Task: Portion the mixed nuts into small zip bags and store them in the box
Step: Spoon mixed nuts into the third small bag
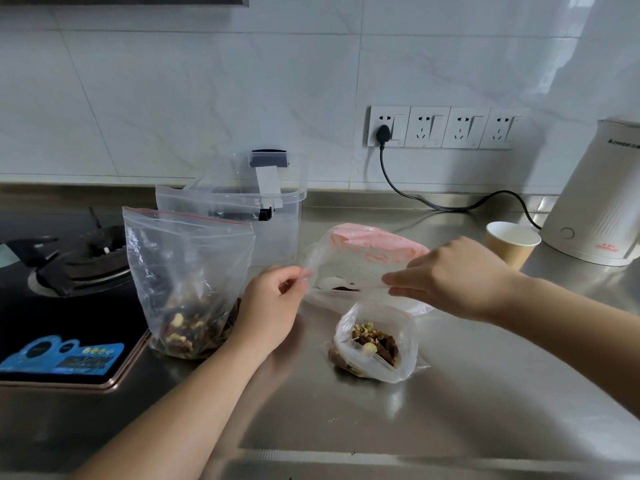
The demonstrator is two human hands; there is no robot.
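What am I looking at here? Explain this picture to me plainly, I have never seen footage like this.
One picture, from a camera worn on a person's head, looking down at their own bare hands over a steel counter. The left hand and right hand each pinch a side of a small zip bag, holding it up between them. Below it lies a filled small bag of nuts. To the left stands the big bag of mixed nuts, with a clear storage box behind it. A paper cup and a kettle stand to the right.
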